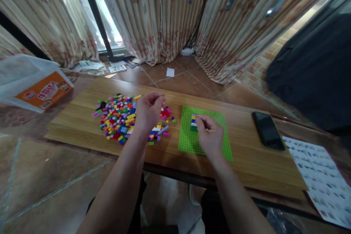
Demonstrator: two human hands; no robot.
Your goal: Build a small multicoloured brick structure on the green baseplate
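A light green studded baseplate lies on the wooden table. On it stands a small stack of toy bricks in yellow, blue, white and green. My right hand is closed over the plate, its fingertips against the right side of the stack; a bit of yellow shows by the fingers, but what they grip is hidden. Above the right part of a heap of mixed coloured toy bricks, my left hand is raised with thumb and fingers pinched together. Anything in that pinch is too small to make out.
A black phone rests right of the baseplate, beside a printed sheet of small pictures. At the far left stands a whitish plastic container with an orange label. Curtains hang beyond the table.
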